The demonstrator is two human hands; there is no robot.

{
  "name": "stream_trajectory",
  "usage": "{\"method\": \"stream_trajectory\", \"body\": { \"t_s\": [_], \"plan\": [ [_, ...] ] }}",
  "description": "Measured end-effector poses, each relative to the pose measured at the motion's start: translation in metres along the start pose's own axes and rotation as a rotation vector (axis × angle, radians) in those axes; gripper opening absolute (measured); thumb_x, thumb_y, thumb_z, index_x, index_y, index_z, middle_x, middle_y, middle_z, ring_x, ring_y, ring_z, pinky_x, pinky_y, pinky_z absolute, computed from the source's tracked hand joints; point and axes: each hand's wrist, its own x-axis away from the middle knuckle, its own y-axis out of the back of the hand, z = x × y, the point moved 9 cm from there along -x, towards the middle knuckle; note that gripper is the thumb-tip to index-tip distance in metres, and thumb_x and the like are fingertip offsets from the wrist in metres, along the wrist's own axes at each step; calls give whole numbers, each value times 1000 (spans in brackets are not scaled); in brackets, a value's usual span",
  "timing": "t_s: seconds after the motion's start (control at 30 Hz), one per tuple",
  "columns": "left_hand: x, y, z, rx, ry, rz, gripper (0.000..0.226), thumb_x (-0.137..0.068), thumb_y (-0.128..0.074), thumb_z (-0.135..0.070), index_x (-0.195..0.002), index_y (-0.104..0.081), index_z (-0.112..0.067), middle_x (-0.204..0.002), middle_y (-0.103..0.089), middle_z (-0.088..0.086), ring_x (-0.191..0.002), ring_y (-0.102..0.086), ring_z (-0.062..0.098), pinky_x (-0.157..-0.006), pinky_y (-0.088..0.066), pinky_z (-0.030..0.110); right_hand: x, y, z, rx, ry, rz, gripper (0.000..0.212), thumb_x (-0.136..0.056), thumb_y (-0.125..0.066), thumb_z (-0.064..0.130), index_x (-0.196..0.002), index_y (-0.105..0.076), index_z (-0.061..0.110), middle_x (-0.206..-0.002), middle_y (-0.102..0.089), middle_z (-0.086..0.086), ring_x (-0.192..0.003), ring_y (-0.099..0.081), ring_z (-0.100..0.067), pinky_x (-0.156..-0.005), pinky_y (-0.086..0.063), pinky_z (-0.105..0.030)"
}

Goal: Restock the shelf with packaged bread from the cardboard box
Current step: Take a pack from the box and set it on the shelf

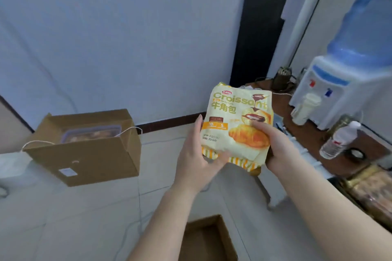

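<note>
A cream and yellow croissant bag (231, 116) is held up in front of me with its printed face toward the camera. My left hand (196, 154) holds its lower left edge, thumb on the front and fingers along the side. My right hand (273, 146) grips its lower right corner, thumb across the printed croissant. Below me, at the bottom edge, an open cardboard box (206, 239) shows a bare inside. More packaged bread (369, 193) lies at the right edge.
A larger cardboard box (89, 154) with a lidded plastic tub inside stands on the floor at left. A dark wooden table (307, 133) at right carries a water dispenser (343, 91) and a plastic bottle (339, 140). Tiled floor lies between.
</note>
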Motion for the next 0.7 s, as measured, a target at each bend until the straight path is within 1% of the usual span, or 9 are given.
{"method": "stream_trajectory", "body": {
  "t_s": [0.07, 0.17, 0.23, 0.3, 0.4, 0.5, 0.6, 0.63, 0.7],
  "plan": [
    [5, 6, -51, -377, -332, 15, 101, -62, -58, -72, -144, -12, -35, -148, -23, -12, -132, -25, 4, -107, -23, 21, 35, 5, 28, -60, 76, -56, 47, -77, -72, 19, -121, -56, 12, -108, -70, -12, -94, -69, -31, -70, -57, -41],
    [14, 8, -106, -726, -683, -87, 104, -55, -69, -67, -141, -26, -26, -147, -24, 4, -132, -27, 28, -105, -33, 49, 85, 8, 57, -136, 187, -138, 41, -79, -71, 17, -117, -57, 10, -109, -69, -13, -95, -67, -31, -75, -56, -43],
    [22, 7, -134, -799, -822, -144, 98, -55, -79, -48, -138, -33, -25, -144, -31, 4, -130, -30, 31, -107, -28, 55, 116, 6, 65, -186, 229, -155, 32, -81, -68, 16, -111, -59, 10, -105, -70, -14, -91, -68, -30, -71, -56, -41],
    [31, 11, -162, -795, -951, -233, 82, -62, -76, -28, -134, -37, -24, -137, -45, 4, -126, -37, 30, -106, -24, 57, 144, 6, 69, -222, 274, -187, 35, -81, -68, 17, -114, -59, 10, -102, -70, -12, -86, -68, -27, -66, -54, -36],
    [49, 19, -200, -711, -1103, -318, 68, -66, -74, -18, -127, -44, -20, -122, -63, 3, -113, -51, 28, -100, -38, 58, 184, 16, 74, -244, 357, -230, 52, -74, -72, 25, -122, -56, 13, -105, -71, -10, -90, -69, -27, -72, -56, -36],
    [73, 29, -230, -482, -1179, -296, 56, -70, -73, -30, -121, -52, -18, -111, -68, 1, -103, -58, 23, -79, -54, 39, 230, 26, 85, -234, 439, -200, 64, -65, -75, 37, -123, -57, 16, -108, -72, -9, -96, -70, -28, -86, -54, -43],
    [88, 33, -255, -266, -1068, -233, 50, -73, -60, -43, -117, -55, -19, -104, -69, 0, -98, -59, 18, -59, -52, 28, 285, 40, 103, -140, 561, -269, 55, -76, -71, 40, -124, -53, 19, -109, -70, -4, -89, -71, -20, -70, -58, -33],
    [92, 32, -264, -188, -1012, -200, 50, -73, -58, -45, -116, -57, -19, -102, -70, -1, -96, -61, 17, -58, -51, 27, 302, 46, 109, -104, 615, -305, 53, -80, -68, 39, -126, -50, 21, -110, -68, -3, -89, -70, -17, -67, -57, -31],
    [99, 28, -280, 6, -892, -106, 50, -72, -58, -49, -112, -62, -19, -99, -70, -2, -92, -65, 18, -65, -53, 28, 334, 57, 121, -10, 727, -359, 63, -79, -69, 43, -133, -42, 25, -116, -64, 0, -99, -66, -16, -80, -55, -36]
  ]
}}
